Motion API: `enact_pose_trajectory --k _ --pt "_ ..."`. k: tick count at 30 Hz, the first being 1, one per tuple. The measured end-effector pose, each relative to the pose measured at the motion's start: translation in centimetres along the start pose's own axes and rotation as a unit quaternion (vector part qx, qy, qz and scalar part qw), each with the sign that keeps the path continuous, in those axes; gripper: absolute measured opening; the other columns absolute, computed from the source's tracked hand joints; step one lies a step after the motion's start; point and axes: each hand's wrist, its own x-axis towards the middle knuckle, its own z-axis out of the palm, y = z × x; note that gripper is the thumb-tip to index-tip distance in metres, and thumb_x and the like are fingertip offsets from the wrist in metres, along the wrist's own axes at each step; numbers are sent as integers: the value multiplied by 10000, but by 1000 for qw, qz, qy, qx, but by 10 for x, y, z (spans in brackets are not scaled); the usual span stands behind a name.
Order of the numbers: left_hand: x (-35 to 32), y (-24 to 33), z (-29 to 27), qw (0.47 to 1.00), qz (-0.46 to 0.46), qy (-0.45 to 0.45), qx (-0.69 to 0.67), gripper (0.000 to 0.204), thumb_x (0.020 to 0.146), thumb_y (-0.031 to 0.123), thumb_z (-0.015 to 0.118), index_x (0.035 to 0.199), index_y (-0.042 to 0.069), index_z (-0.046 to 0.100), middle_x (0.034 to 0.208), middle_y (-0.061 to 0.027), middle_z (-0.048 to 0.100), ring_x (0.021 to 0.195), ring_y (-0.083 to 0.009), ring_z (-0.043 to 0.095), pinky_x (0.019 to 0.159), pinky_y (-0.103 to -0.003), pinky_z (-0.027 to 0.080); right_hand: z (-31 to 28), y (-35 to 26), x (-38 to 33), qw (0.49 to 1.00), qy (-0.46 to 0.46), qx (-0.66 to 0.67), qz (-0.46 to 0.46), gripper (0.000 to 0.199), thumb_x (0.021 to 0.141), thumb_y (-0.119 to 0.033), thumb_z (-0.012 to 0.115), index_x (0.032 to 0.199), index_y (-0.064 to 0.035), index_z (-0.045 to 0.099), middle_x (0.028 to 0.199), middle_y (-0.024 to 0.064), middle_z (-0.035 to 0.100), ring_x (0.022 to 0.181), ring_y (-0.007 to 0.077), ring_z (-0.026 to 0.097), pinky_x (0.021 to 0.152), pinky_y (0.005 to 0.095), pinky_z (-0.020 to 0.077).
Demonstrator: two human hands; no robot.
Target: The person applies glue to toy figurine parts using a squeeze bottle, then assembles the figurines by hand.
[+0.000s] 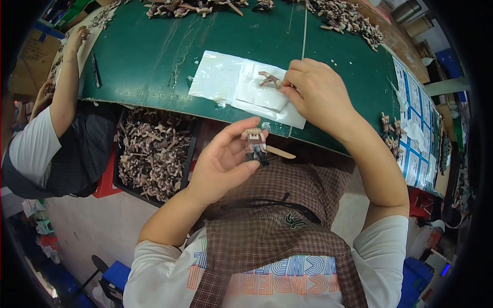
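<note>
Left hand (221, 161): fingers curled, thumb and fingertips pinching a small toy figure (254, 146) upright over the lap, just below the table's front edge.
Toy figure: brownish head, reddish body, dark legs; a thin tan stick-like part (280, 152) jutted from it to the right.
Right hand (316, 92): fingers pressed together, tips pinching a small brown limb-shaped part (269, 79) and holding it just over the white sheets.
White sheets (246, 87): a few pale plastic or paper pieces overlapped on the green table, directly under the right fingertips.
Green table (154, 51): dark green mat, scuffed, with a seam running from the far edge toward the person.
Black tray (154, 151): sat below the table's front edge, left of the left hand, heaped with small brown figure parts.
Far piles (349, 18): more brown parts lay heaped along the table's far edge.
Finished figures (390, 133): a few small ones stood at the table's right side, beside blue-and-white printed sheets (416, 128).
Apron (272, 226): brown checked, worn by the person over a white shirt.
Co-worker's arm (64, 87): reached from the left onto the table's left corner, near a black pen (96, 71); that hand's fingers could not be told.
</note>
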Motion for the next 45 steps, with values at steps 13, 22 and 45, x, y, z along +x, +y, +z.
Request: enact_pose_trajectory --k 13,22,45 --pt "5 14 26 991 -25 35 128 665 798 -135 621 1398 -45 350 1289 -107 468 1202 -195 529 1024 -318 461 -17 -46 -80 949 163 270 -28 247 666 10 759 894 -39 679 958 112 671 796 246 665 655 310 531" --pt "6 7 39 984 16 -2 179 696 764 -151 630 1397 -39 364 1335 -84 387 1227 -184 500 1025 -307 448 -15 -40 -98 955 182 227 -62 270 642 -10 750 902 -30 683 963 119 665 773 246 661 622 315 515" --pt "6 -12 30 999 9 37 24 456 944 187 596 1324 -38 481 1288 -230 563 1167 -282 584 989 -370 479 -21 -46 -100 962 175 198 -70 280 690 -26 672 966 18 678 1002 152 656 777 259 660 622 314 522"
